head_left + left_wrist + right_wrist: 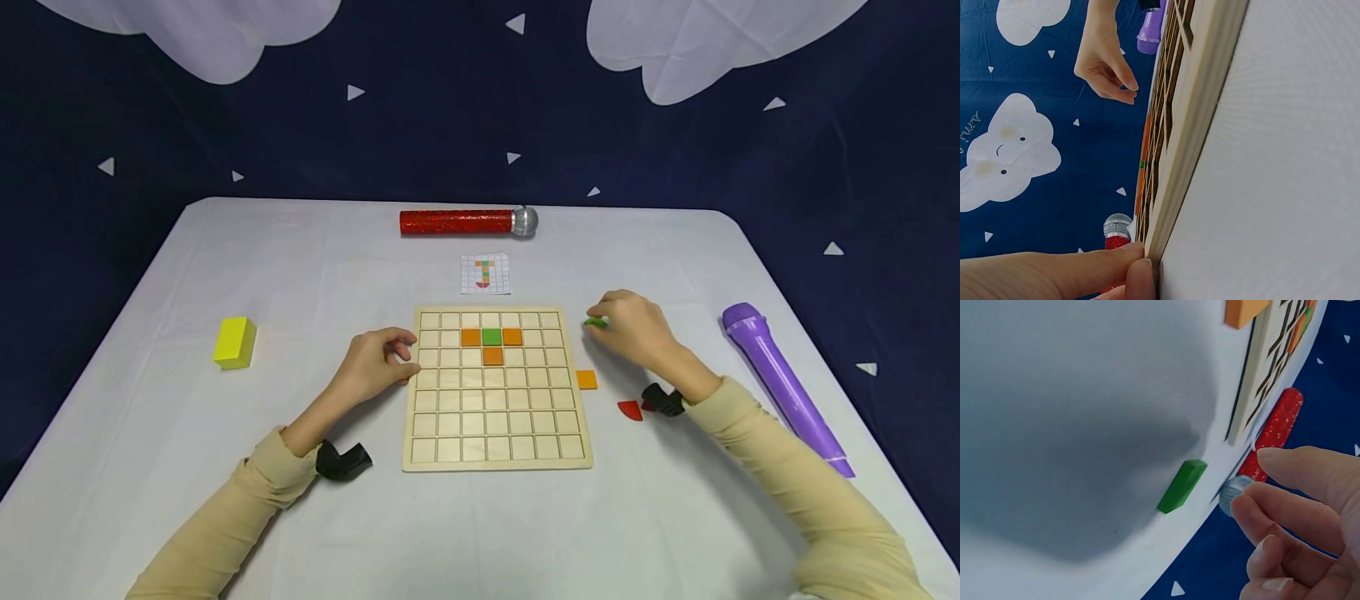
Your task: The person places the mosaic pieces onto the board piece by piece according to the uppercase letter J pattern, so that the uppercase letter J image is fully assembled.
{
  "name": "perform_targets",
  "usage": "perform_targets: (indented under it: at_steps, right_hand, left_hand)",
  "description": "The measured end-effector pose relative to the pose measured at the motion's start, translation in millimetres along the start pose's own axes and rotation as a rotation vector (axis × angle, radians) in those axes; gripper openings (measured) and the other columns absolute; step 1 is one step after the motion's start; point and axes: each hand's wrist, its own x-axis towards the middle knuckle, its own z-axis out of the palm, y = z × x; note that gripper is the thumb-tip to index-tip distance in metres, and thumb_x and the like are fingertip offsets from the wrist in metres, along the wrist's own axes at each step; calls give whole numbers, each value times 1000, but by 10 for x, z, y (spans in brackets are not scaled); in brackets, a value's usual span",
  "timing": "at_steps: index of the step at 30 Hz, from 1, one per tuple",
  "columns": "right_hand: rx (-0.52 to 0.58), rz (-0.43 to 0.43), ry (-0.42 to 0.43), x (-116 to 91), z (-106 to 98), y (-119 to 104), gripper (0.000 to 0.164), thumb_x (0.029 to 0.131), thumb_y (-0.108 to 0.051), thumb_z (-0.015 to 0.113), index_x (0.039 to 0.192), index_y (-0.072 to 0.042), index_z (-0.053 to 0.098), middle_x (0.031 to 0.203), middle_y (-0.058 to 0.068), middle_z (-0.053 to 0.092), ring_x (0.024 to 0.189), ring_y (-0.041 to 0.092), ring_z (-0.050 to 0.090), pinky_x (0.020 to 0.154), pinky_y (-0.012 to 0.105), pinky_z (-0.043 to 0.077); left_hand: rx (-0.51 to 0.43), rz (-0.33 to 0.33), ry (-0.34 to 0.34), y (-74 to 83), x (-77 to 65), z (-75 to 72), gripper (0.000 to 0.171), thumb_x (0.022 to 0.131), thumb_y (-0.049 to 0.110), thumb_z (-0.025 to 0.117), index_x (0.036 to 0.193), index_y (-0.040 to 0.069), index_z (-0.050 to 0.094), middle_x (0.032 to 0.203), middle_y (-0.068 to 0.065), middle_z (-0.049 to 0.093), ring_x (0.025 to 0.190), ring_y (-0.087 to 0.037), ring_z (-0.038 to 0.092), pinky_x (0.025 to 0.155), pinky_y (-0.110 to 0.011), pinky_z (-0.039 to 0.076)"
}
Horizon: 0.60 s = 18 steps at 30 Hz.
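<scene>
A square wooden grid board holds orange tiles and one green tile near its far side. At its left edge, my left hand touches the rim with thumb and forefinger, which show close up at the board's corner in the left wrist view. My right hand is just right of the board, over a loose green tile. Its thumb and forefinger are apart with nothing between them, and the tile lies on the cloth beside them in the right wrist view.
Right of the board lie an orange tile and a red quarter-round piece. Beyond the board are a pattern card and a red toy microphone. A purple microphone lies far right, a yellow block left.
</scene>
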Motion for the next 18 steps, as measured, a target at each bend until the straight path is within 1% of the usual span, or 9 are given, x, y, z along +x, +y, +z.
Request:
perform_targets:
  at_steps: [5,7,11,15,18]
  right_hand:
    - [-5,49,-19,11,3,63,22,79,-15,69,96,-2,72,95,15,70,83,28,65,64,42,54]
    - [-8,66,-29,13,7,85,23,78,-16,70,96,-1,72,94,15,70,80,28,65,62,41,53]
    - [-13,94,-72,17,16,113,28,78,-19,72,98,1,71,91,16,70,76,27,65,60,40,52]
    - [-8,101,-116,34,38,122,30,78,-20,72,98,2,70,91,17,70,74,25,64,61,38,52]
    - [1,93,-129,57,57,120,27,78,-18,71,97,2,70,90,16,70,72,22,61,61,37,51]
  left_hand:
    - [-1,3,0,-11,1,8,37,76,6,71,110,-3,60,83,-14,64,55,-10,61,52,-20,46]
    - [3,5,0,-12,1,11,37,76,6,72,110,-3,60,83,-14,64,54,-9,61,52,-20,46]
    - [12,3,3,-15,4,14,37,76,7,71,110,-3,60,83,-14,64,54,-8,60,51,-20,45]
    - [18,-4,9,-14,5,8,37,76,7,72,110,-3,60,83,-13,64,53,-7,60,51,-19,45]
    - [18,-4,10,-7,0,3,37,76,7,72,110,-3,60,83,-13,64,53,-7,59,51,-20,45]
